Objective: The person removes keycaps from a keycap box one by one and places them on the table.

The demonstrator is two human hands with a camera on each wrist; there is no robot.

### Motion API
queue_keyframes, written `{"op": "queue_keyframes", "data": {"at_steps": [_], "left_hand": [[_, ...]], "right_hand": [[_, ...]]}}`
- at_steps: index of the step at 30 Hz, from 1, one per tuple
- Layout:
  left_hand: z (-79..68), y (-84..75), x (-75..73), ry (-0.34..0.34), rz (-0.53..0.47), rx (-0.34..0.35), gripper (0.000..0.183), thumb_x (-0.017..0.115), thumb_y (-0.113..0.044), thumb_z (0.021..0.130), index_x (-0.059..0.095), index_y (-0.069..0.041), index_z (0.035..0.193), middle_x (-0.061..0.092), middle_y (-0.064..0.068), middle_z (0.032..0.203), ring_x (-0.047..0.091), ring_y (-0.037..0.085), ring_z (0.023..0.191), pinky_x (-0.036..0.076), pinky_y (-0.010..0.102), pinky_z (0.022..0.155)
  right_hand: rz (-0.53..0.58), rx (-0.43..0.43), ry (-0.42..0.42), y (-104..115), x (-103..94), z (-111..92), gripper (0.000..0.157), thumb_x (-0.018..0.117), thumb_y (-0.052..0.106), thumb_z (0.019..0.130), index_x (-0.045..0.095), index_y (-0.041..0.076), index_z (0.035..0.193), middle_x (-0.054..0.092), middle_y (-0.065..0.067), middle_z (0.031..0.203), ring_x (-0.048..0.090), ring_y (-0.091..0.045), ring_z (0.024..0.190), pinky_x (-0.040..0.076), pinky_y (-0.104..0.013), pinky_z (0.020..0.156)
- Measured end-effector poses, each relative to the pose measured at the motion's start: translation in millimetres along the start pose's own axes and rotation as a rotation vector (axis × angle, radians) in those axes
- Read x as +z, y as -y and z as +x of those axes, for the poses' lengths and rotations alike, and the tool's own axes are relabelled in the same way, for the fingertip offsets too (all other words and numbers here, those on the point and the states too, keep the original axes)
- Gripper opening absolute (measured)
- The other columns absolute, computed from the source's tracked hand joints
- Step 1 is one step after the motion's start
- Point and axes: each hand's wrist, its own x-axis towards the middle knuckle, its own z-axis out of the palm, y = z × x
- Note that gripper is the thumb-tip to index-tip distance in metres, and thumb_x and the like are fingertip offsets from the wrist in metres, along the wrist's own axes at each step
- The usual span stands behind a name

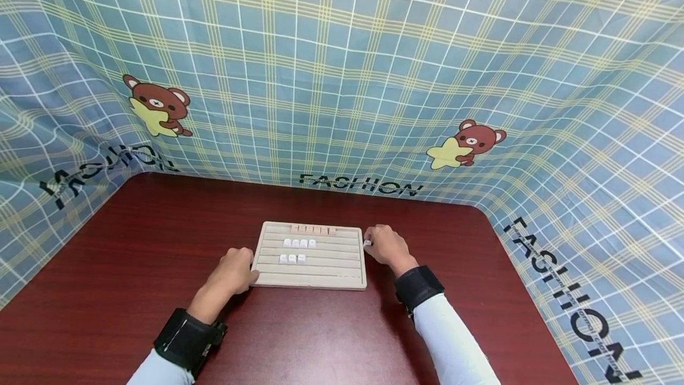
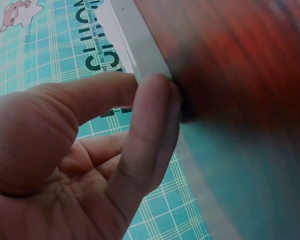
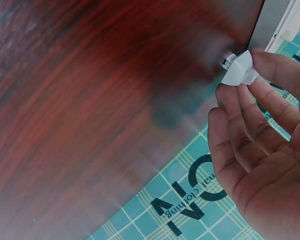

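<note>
A shallow cream tray [image 1: 331, 280] with raised ridges lies on the table. My left hand [image 1: 233, 270] pinches its left edge between thumb and fingers; the tray's pale rim [image 2: 142, 42] shows there in the left wrist view. Beyond the tray's right edge, my right hand [image 1: 389, 246] holds a small white keycap [image 3: 238, 70] at its fingertips, hollow side partly showing. Two short rows of white keycaps, an upper one [image 1: 296, 243] and a lower one [image 1: 291, 259], stand on the tray. Several pink pieces [image 1: 313, 230] line its far side.
The dark red wooden table [image 1: 320, 337] extends around the tray. Behind it and along both sides hangs a blue checked cloth [image 1: 331, 106] with bears and lettering. Black bands [image 1: 419, 289] circle both wrists.
</note>
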Motion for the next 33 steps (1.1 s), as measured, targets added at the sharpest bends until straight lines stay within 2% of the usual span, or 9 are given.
{"op": "queue_keyframes", "data": {"at_steps": [8, 19, 27, 33], "left_hand": [[-2.0, -1.0, -1.1, -0.001, -0.041, -0.005, 0.017, 0.065, -0.004, 0.080, 0.055, -0.006, 0.067, 0.057, 0.007, 0.062, 0.057, 0.016, 0.051, 0.043, 0.028, 0.051], [-1.4, -0.5, -1.4, -0.009, -0.033, 0.002, 0.013, 0.065, -0.004, 0.079, 0.056, -0.005, 0.069, 0.057, 0.009, 0.066, 0.057, 0.018, 0.053, 0.044, 0.029, 0.053], [-0.3, 0.7, -1.6, -0.016, -0.019, 0.017, 0.014, 0.066, -0.005, 0.078, 0.056, -0.005, 0.068, 0.057, 0.009, 0.066, 0.057, 0.020, 0.055, 0.044, 0.030, 0.053], [-0.7, 0.9, 0.2, -0.011, -0.025, 0.009, 0.015, 0.065, -0.005, 0.079, 0.055, -0.005, 0.068, 0.056, 0.008, 0.065, 0.056, 0.018, 0.054, 0.043, 0.029, 0.052]], "right_hand": [[-0.002, 0.023, 0.022, -1, 1.0, 1, 0.014, 0.070, 0.020, 0.088, 0.069, 0.015, 0.101, 0.064, -0.003, 0.100, 0.062, -0.018, 0.081, 0.052, -0.036, 0.068], [0.020, 0.038, 0.022, -1, -6.6, 3, 0.024, 0.074, 0.023, 0.086, 0.067, 0.013, 0.107, 0.067, -0.004, 0.099, 0.063, -0.016, 0.083, 0.052, -0.036, 0.072], [0.013, 0.017, 0.011, 5, -13.0, 2, 0.024, 0.074, 0.022, 0.086, 0.067, 0.013, 0.107, 0.065, -0.004, 0.100, 0.063, -0.017, 0.086, 0.052, -0.036, 0.072], [-0.003, -0.021, -0.010, 16, -18.2, 4, 0.022, 0.073, 0.020, 0.086, 0.069, 0.011, 0.106, 0.063, -0.003, 0.098, 0.061, -0.016, 0.080, 0.051, -0.033, 0.068]]}}
